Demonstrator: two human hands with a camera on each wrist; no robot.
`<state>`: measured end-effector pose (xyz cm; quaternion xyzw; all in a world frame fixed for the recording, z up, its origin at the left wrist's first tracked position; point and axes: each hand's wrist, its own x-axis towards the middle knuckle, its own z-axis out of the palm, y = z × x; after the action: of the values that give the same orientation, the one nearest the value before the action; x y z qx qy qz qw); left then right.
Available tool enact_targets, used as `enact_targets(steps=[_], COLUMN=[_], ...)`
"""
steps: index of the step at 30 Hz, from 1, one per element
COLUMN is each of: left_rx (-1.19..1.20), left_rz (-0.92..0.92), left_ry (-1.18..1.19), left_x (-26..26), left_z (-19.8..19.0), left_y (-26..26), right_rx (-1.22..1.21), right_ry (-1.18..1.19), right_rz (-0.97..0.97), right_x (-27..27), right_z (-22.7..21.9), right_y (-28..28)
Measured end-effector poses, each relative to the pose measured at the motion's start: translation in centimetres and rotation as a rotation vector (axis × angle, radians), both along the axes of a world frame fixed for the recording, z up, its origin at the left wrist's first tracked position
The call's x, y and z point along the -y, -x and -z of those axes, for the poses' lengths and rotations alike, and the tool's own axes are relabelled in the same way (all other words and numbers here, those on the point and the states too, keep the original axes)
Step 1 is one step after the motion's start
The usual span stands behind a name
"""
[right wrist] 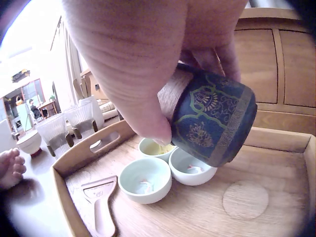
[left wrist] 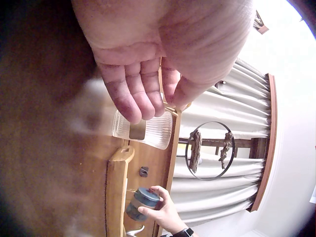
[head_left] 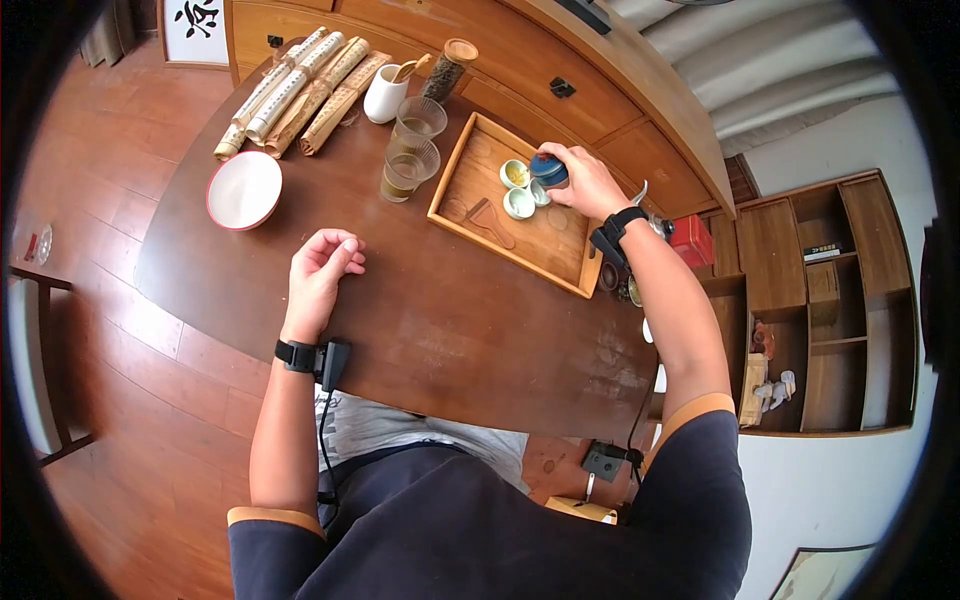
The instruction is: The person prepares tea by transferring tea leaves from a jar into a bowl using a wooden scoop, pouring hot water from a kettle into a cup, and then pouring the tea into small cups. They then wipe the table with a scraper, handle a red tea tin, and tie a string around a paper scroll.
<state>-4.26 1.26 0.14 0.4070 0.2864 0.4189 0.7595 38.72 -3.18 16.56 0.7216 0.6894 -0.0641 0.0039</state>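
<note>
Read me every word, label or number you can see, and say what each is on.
"凉", as far as I can tell, on the framed sheet.
Characters on the rolled papers: too small to read.
Lettering on the book in the shelf: too small.
Mark on the T-shaped tool: too blurred.
Script on the grey clothing: unreadable.
Blue pot in the right hand: patterns, no words visible.
</note>
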Motion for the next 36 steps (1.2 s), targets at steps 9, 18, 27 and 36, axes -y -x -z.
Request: enact_targets(steps=[9,18,27,36], left_rx=[0.009,-0.006,0.009,0.014], left_rz=[0.001,-0.003,0.002,0.009], left_ry=[0.011,-0.001,0.017,0.039], left_x=[-0.1,0.1,0.0,-0.1], left_z=[0.0,-0.2,-0.1,-0.1], left_y=[0.0,0.0,0.0,0.1], right_rx=[-0.092,-0.200,-0.278,-0.173], right_ry=[-0.133,-0.247,-0.293,-0.226], right_rz=[0.040,0.074,0.142,0.121], right_x=[0.6,1.5,2.5,4.6], right_z=[0.2,0.6,0.6,0.5], right_y=[-0.5,-1.0,-1.0,-1.9])
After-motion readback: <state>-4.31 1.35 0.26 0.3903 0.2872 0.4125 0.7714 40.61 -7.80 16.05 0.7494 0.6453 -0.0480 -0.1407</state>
